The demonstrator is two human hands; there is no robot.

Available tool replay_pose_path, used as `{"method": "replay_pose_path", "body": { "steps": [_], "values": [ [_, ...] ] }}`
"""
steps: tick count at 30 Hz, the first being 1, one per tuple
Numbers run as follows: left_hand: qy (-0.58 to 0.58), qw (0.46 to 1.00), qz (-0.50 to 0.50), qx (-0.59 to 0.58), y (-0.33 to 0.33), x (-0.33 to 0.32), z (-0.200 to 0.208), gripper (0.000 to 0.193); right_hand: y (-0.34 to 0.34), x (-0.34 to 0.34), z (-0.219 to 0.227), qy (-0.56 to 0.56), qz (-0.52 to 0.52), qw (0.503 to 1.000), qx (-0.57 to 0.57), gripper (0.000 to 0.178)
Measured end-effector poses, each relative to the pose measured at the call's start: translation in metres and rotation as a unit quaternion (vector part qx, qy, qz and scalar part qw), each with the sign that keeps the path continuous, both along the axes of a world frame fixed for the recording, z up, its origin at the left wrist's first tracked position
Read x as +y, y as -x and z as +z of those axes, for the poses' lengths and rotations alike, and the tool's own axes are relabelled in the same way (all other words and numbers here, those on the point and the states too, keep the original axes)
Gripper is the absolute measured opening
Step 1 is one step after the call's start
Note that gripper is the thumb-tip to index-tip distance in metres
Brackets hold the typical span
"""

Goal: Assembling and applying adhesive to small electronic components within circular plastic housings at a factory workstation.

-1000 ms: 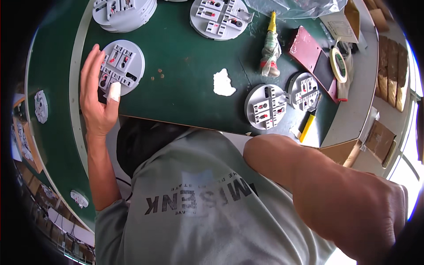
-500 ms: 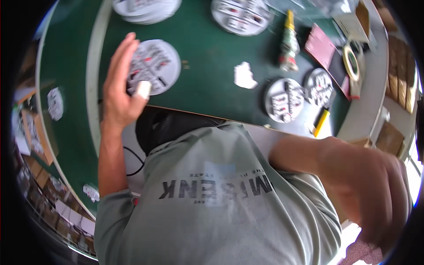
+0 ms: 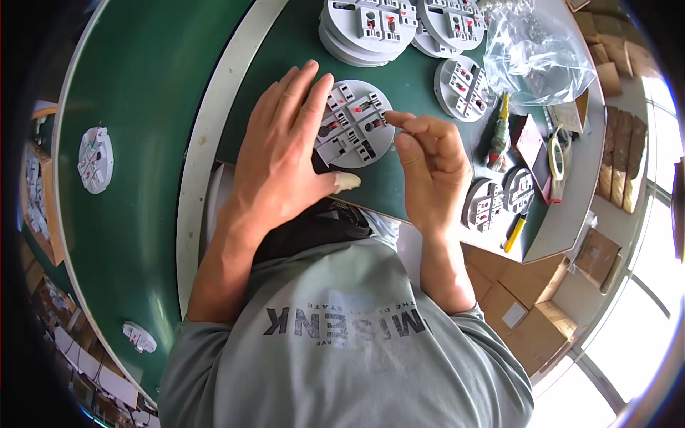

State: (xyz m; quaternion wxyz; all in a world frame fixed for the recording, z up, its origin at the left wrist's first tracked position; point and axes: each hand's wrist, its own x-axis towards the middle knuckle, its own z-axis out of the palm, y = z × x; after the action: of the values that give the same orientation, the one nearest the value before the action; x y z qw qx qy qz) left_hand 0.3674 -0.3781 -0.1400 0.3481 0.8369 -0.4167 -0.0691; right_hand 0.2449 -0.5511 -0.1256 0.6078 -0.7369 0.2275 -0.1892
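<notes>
A round grey plastic base (image 3: 357, 146) with raised slots and small red and black pieces lies flat near the table's front edge. Along its left side rests my left hand (image 3: 282, 153), fingers stretched out straight. The thumb wears a whitish cover and points to the base's lower edge. My right hand (image 3: 435, 167) is at the right rim, with its index fingertip at the edge of the base. The other fingers curl in beside the thumb; anything small between them cannot be made out.
Stacked grey bases (image 3: 367, 36) stand at the back, near a clear plastic bag (image 3: 535, 64). On the right lie a smaller round base (image 3: 485, 205), a yellow-handled cutter (image 3: 515, 234), a yellow-tipped bottle (image 3: 501, 135) and a tape roll (image 3: 556, 157). A green conveyor belt (image 3: 157, 178) runs on the left.
My right hand has come back from the far lower right to the base's right rim. The left hand still rests at the base's left side. The view has shifted.
</notes>
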Motion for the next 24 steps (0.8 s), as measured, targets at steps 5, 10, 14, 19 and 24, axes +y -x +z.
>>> {"method": "replay_pose_path", "body": {
  "steps": [5,10,14,19,24],
  "values": [
    [-0.003,0.999,0.037,-0.001,0.013,-0.016,-0.004,0.117,-0.012,-0.006,-0.005,0.065,0.003,0.998,0.015,0.017],
    [0.006,0.999,0.039,-0.013,0.005,-0.024,-0.009,0.116,-0.025,-0.023,-0.015,0.329,0.093,0.939,-0.034,0.02],
    [0.002,0.999,0.035,-0.037,0.0,-0.021,0.001,0.114,-0.03,-0.021,-0.014,0.386,0.117,0.913,-0.057,0.025],
    [-0.024,1.0,0.012,-0.009,0.003,-0.024,-0.004,0.11,-0.019,-0.025,-0.022,0.375,0.124,0.918,-0.037,0.029],
    [-0.033,0.999,-0.024,0.015,0.003,-0.029,0.003,0.105,-0.003,-0.031,-0.018,0.385,0.13,0.914,-0.022,0.031]
  ]
}}
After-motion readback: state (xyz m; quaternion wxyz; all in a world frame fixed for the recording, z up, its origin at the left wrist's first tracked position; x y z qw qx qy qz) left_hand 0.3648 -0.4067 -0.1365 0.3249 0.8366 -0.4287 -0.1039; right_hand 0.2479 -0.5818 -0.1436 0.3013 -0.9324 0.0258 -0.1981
